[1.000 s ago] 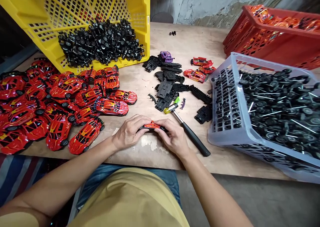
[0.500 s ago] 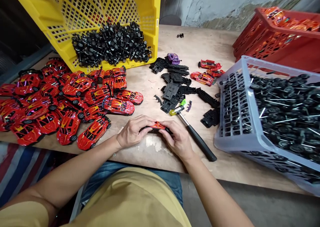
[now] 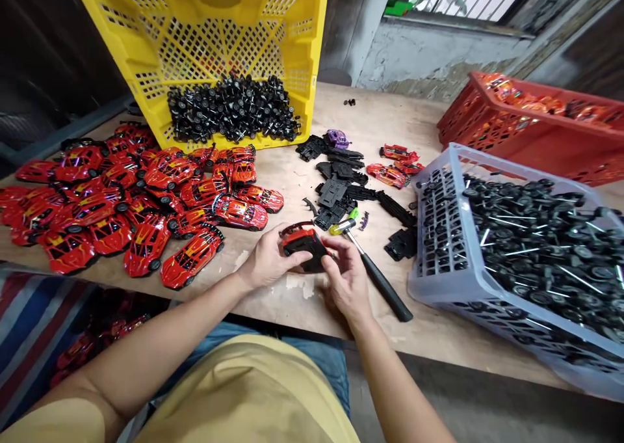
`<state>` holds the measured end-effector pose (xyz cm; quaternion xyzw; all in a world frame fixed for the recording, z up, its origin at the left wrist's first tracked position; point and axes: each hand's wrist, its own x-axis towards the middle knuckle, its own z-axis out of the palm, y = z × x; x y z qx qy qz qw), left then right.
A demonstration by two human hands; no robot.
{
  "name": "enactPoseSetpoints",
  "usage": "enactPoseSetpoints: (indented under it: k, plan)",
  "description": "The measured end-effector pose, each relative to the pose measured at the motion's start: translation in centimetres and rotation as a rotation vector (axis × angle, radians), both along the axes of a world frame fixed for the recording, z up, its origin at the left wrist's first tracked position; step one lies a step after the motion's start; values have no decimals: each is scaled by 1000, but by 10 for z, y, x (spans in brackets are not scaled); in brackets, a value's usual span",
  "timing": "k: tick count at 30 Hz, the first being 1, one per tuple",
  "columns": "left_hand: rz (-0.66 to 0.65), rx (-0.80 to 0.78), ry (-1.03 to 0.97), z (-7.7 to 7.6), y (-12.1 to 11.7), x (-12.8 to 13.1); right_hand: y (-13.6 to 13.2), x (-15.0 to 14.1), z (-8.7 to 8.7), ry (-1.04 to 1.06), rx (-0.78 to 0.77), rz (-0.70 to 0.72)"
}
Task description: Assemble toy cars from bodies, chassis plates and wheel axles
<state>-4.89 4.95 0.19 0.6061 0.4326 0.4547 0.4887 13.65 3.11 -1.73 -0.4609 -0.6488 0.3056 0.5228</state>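
A red toy car (image 3: 306, 246) is held between my two hands above the near part of the table, its black underside tilted up towards me. My left hand (image 3: 269, 259) grips its left end, the thumb lying across the underside. At the other end, my right hand (image 3: 348, 274) is closed on the car with its thumb on the base. Just to the right lies a hammer (image 3: 383, 283) with a black handle and a yellow head end. Black plastic chassis pieces (image 3: 334, 192) are scattered beyond my hands. Many red toy cars (image 3: 192, 254) are heaped on the left.
A tipped yellow crate (image 3: 316, 53) at the back holds black wheels on axles (image 3: 234, 108). On the right stand a clear plastic basket (image 3: 441, 248) of wheels and axles and a red crate (image 3: 526, 131) of orange-red car bodies. A purple car body (image 3: 337, 138) and red ones (image 3: 390, 175) lie mid-table.
My hands have turned the toy car so that its black underside shows, and lifted it slightly. The head view has tilted up, bringing a barred window into sight.
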Motion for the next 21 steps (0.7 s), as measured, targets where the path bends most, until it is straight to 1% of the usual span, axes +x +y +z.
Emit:
enactPoseSetpoints:
  k: [2, 4, 6, 8, 10, 11, 13, 16, 17, 18, 21]
  plan:
    - [-10, 41, 145, 10, -3, 1, 4, -1, 22, -183, 122, 4]
    - [-63, 121, 252, 16, -4, 3, 12, -6, 48, -443, 277, 25]
    - [-74, 214, 293, 18, -4, 7, 22, -14, 70, -691, 384, 73]
    - [-36, 277, 307, 18, -4, 12, 31, -21, 83, -853, 434, 132]
    - [-4, 316, 347, 18, -6, 15, 37, -27, 86, -920, 463, 186]
    - [-7, 334, 369, 17, -6, 17, 38, -29, 84, -932, 474, 205]
    - [-19, 360, 395, 18, -8, 18, 39, -30, 79, -928, 489, 198]
    - [-31, 324, 383, 18, -8, 15, 38, -29, 71, -879, 448, 149]
    - [-38, 297, 365, 18, -8, 13, 38, -27, 69, -843, 414, 160]
    - [-49, 269, 346, 18, -8, 11, 37, -24, 69, -798, 372, 199]
    - [-83, 211, 321, 18, -6, 1, 34, -11, 73, -615, 235, 389]
